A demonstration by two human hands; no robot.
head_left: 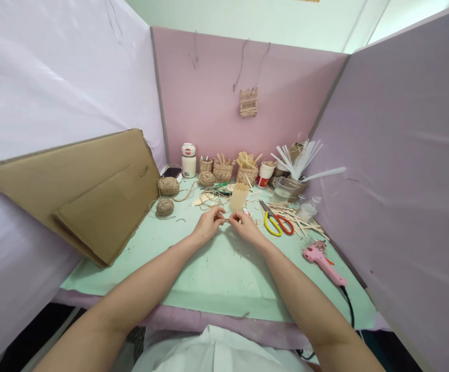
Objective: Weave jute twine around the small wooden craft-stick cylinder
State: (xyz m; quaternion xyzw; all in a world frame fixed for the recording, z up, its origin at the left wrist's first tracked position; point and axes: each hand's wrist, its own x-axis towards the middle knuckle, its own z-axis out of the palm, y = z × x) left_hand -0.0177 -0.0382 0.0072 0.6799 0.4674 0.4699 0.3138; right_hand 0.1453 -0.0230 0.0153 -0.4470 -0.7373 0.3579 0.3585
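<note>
My left hand (208,224) and my right hand (243,225) meet over the middle of the table, fingertips pinched close together. Between them runs a thin strand (226,220), which looks like twine; the fingers hide most of it. Just behind my hands stands an upright holder of pale craft sticks (239,196). To the right of my right hand lie scissors (274,221) with one yellow and one red handle, their blades pointing away from me.
Balls of twine (165,207) sit at left beside leaning cardboard (108,201). A pink glue gun (325,264) with a black cord lies at right. Cups and baskets of sticks (247,174), a white bottle (188,161) and a clear jug (284,190) line the back. Loose sticks (302,219) are scattered at right.
</note>
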